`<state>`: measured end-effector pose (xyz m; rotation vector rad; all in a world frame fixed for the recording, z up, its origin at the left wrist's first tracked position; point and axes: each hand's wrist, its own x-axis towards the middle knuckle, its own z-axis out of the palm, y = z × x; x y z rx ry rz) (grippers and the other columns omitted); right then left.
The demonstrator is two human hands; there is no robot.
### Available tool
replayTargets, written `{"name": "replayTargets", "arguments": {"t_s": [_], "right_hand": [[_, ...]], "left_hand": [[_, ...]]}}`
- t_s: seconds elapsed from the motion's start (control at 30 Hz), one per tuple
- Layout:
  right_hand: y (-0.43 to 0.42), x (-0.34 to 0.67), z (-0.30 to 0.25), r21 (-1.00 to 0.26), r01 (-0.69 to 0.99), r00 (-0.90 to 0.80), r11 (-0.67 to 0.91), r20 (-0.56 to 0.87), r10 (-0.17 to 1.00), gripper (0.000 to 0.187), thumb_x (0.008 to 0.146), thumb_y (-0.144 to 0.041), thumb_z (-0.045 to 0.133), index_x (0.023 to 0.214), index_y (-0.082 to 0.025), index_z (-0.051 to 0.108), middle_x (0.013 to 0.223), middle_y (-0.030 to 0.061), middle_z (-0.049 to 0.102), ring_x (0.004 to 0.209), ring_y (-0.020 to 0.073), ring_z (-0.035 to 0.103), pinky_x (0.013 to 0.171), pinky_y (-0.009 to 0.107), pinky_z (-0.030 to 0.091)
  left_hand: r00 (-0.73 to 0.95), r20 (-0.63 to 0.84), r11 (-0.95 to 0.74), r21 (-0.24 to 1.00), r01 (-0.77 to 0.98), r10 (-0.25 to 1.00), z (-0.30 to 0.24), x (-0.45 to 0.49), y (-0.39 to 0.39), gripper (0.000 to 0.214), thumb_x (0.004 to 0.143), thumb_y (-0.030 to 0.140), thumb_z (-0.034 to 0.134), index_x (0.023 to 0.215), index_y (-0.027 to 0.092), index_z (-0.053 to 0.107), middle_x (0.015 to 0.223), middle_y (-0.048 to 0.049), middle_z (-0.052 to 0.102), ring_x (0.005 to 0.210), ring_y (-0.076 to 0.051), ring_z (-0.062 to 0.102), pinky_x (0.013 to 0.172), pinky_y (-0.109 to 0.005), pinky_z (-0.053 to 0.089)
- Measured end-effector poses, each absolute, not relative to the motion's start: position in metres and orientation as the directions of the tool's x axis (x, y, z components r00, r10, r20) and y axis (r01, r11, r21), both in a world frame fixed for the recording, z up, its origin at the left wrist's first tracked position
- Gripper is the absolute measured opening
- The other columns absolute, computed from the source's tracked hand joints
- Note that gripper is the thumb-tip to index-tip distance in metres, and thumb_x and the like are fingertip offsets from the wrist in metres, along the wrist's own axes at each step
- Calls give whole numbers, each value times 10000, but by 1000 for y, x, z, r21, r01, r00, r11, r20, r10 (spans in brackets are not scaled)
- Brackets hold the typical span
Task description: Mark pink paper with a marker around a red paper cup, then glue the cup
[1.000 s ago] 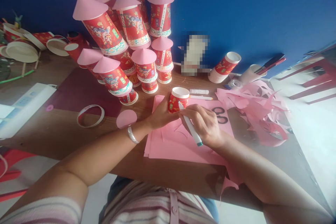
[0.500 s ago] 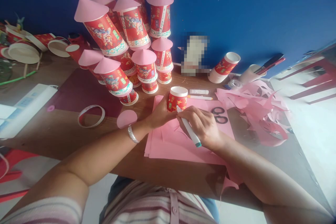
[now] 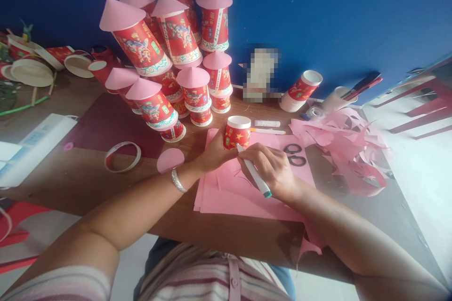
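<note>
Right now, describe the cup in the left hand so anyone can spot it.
Find the pink sheets on the table. Near their far edge the left hand holds a red cup, open end up, a marker at its lower side. Cups to its left wear pink cones; this one is capless and held.

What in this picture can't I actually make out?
In the head view:
Left hand: most fingers hidden behind the red cup.
Marker: tip too small to tell whether it touches the cup.
Scissors: blades hidden by the right hand.
Pale object by the wall: blurred into blocks.
Red furniture, lower left: cut off by the picture edge.
</note>
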<state>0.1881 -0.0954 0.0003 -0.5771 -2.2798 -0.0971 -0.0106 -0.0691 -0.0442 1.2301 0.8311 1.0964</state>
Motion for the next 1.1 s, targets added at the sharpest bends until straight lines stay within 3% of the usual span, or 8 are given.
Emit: {"name": "replayTargets", "arguments": {"t_s": [0.23,0.5,0.9,1.1], "right_hand": [[-91,189,1,-81,470,-565,879,737,370,165,1059,-65,542,1116,-207,602,814,-2,684,644,141,642,537,254,461],[-90,191,-2,-71,507,-528,859,762,375,195,1020,-24,585,1109,-198,600,815,-11,672,649,132,615,565,249,484],[-86,191,-6,-89,537,-469,839,795,385,219,1027,-20,589,1104,-223,612,816,-15,671,659,143,614,526,276,424],[-84,192,-8,-116,530,-456,840,796,398,203,1043,-39,576,1098,-231,615,828,-24,674,665,129,615,543,256,451]], "left_hand": [[300,48,33,966,-258,953,-48,-13,-66,687,736,610,989,1119,194,598,1003,-36,676,903,-188,659,797,-316,559],[346,-29,158,922,-353,938,-52,-17,-66,622,748,462,1011,1151,188,626,1054,-51,733,963,-210,717,852,-348,598],[380,-23,202,876,-438,925,-50,-19,-64,536,743,417,1015,1108,193,693,1061,-61,772,1022,-246,747,893,-386,627],[413,-13,222,858,-463,911,-48,-19,-63,471,751,388,1000,1111,184,777,1059,-76,777,1033,-241,739,928,-383,628]]}}
